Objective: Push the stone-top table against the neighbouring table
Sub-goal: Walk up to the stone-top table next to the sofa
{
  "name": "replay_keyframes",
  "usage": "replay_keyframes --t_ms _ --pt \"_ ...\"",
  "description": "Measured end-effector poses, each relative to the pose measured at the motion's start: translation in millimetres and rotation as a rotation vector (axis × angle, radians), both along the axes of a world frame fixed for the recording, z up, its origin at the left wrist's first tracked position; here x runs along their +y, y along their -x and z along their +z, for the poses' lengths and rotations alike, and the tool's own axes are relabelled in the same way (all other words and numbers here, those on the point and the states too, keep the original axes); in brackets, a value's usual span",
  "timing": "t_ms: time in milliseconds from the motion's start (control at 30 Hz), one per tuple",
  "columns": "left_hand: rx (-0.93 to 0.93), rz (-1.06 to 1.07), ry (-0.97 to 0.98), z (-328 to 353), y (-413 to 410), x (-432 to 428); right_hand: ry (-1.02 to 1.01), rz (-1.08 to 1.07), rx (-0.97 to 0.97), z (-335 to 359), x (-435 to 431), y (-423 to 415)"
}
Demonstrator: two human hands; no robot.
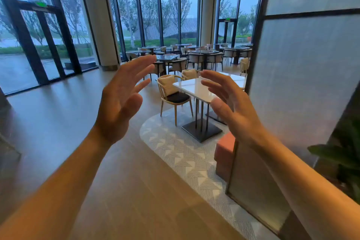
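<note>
A white stone-top table on thin dark legs and a flat black base stands a few steps ahead on a patterned rug. Behind it, partly hidden by my right hand, is a second white-topped table, with a gap between the two. My left hand is raised in the air left of the table, fingers spread, holding nothing. My right hand is raised too, palm inward and fingers apart, in front of the near table's right end. Neither hand touches a table.
A wooden chair with a beige cushion stands at the table's left side, another behind it. A pink ottoman sits by a frosted glass partition on the right. A plant shows far right. Bare floor lies to the left; more tables stand by the windows.
</note>
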State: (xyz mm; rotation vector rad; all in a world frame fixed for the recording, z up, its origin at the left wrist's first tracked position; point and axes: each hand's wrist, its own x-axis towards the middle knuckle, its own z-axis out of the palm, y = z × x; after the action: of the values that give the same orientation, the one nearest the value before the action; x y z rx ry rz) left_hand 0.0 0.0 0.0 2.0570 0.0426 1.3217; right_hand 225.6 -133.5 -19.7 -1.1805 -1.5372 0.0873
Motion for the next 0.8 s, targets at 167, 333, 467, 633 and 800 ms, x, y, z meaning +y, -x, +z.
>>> replay_keyframes --t_ms 167,333,467,633,800 --pt "0.049 0.068 -0.009 7 -49 55 0.052 -0.013 0.01 2 65 -46" --pt "0.018 0.091 0.0 -5 -94 137 0.067 0.008 -0.004 -6 150 -93" --pt "0.007 0.07 0.01 -24 -127 211 0.059 0.025 -0.012 -18 221 -123" --pt "-0.007 0.019 0.003 -45 -173 320 0.069 0.032 -0.009 -37 329 -164" --pt "-0.006 -0.045 0.018 -50 -225 441 0.071 -0.023 0.013 -44 439 -210"
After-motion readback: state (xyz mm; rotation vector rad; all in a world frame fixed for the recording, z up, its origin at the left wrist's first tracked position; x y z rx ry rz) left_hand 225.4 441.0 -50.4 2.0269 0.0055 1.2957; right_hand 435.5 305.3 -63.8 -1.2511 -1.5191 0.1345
